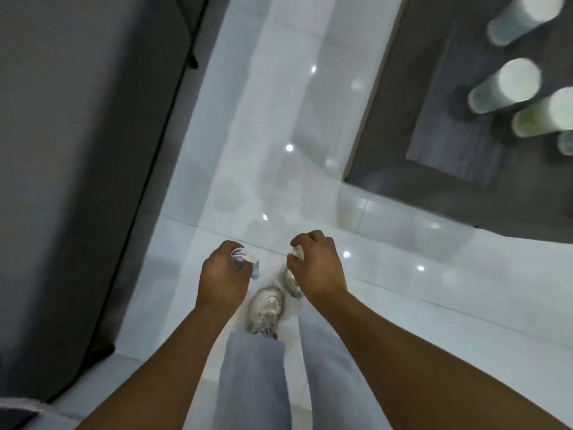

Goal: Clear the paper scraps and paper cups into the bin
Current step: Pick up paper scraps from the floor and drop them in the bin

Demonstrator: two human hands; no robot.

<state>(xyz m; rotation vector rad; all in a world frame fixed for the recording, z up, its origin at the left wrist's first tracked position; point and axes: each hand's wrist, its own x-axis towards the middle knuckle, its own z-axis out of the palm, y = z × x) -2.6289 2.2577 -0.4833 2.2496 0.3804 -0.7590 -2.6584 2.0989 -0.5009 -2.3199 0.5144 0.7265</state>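
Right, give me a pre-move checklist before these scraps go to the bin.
1. Left hand grips a paper scrap: ok.
2. Right hand grips a white scrap: ok.
3. Bin in view: not ok, none visible.
4. Floor ahead free of obstacles: ok.
5. Paper cups cleared off the dark table: not ok, at least four remain.
6. Scraps fully enclosed, nothing about to drop: cannot tell, a blue piece hangs below the left hand.

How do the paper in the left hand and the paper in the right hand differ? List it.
1. The left hand grips scraps with white and light blue showing; the scrap in the right hand looks plain white.
2. The left scraps stick out past the fingers; the right scrap is mostly hidden.
Shared: both are crumpled, held above the white floor.
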